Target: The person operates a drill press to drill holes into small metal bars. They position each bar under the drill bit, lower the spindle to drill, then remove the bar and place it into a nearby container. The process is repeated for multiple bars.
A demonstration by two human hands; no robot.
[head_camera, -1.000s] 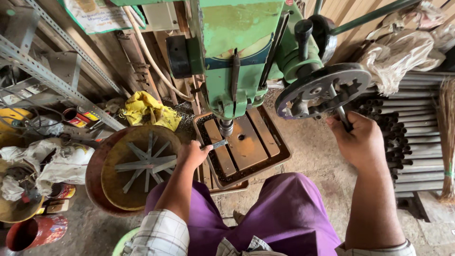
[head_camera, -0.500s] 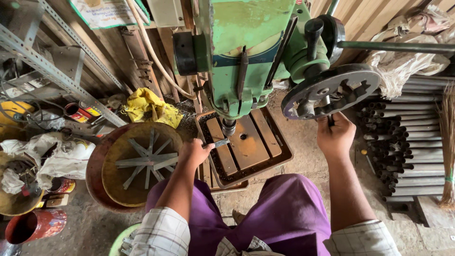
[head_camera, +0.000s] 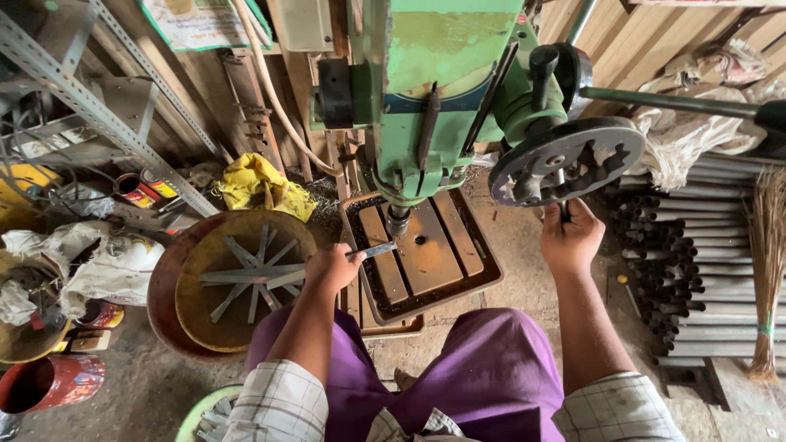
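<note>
Metal strip (head_camera: 375,250) pinched by left hand (head_camera: 332,267); right hand (head_camera: 571,237) grips handle (head_camera: 565,211).

One green drill press (head_camera: 442,90), two hands, one yellow cloth (head_camera: 258,187).

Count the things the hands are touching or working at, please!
Metal strip in left hand: 1
Feed handle in right hand: 1
Green drill press: 1
Drill table: 1
Total: 4

A yellow cloth (head_camera: 260,187) lies behind a round pan (head_camera: 193,323), with steel pipes (head_camera: 720,270) opposite.
</note>
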